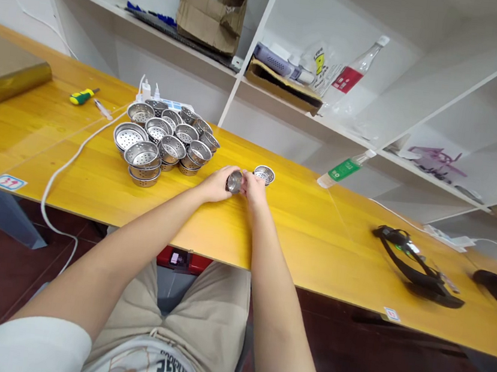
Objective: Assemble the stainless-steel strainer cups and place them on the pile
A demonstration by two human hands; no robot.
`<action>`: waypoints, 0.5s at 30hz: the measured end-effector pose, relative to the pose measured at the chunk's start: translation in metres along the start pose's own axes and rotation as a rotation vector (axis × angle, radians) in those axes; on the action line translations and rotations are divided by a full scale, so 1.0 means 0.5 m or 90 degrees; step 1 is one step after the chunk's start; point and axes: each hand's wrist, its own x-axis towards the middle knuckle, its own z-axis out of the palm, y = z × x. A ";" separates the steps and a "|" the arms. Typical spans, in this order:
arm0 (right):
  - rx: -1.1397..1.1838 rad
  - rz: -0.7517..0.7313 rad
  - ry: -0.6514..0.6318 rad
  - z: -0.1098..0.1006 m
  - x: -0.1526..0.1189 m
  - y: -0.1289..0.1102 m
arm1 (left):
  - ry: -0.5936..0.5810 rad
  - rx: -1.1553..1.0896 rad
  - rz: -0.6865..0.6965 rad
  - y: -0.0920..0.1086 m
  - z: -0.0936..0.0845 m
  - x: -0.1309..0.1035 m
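Note:
A small round metal strainer cup (234, 182) is tilted on its side just above the table. My left hand (217, 186) is wrapped round its left side. The fingers of my right hand (254, 187) are pinched together against the cup's right edge; the fingertips are partly hidden. Just behind my right hand, another perforated strainer cup (264, 175) sits upright on the table. To the left of my hands stands a cluster of stacked metal strainer cups (172, 150), with holes in their bottoms and sides.
A yellow wooden table (297, 228) runs across the view. A green screwdriver (84, 96), white cable (67, 167) and power strip (177, 105) are on the left. A bottle with a green label (345, 169) and black headgear (420, 264) are on the right. White shelves (189, 76) rise behind.

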 end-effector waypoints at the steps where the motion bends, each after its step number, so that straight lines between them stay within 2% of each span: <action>1: 0.003 0.003 -0.001 0.000 0.000 0.000 | -0.001 -0.007 0.000 -0.003 0.000 0.001; 10: 0.043 0.019 0.008 -0.001 -0.002 0.002 | -0.047 0.007 -0.014 -0.002 0.007 -0.001; 15: 0.090 0.044 -0.019 -0.002 -0.003 0.004 | -0.019 0.049 -0.048 0.014 0.012 -0.006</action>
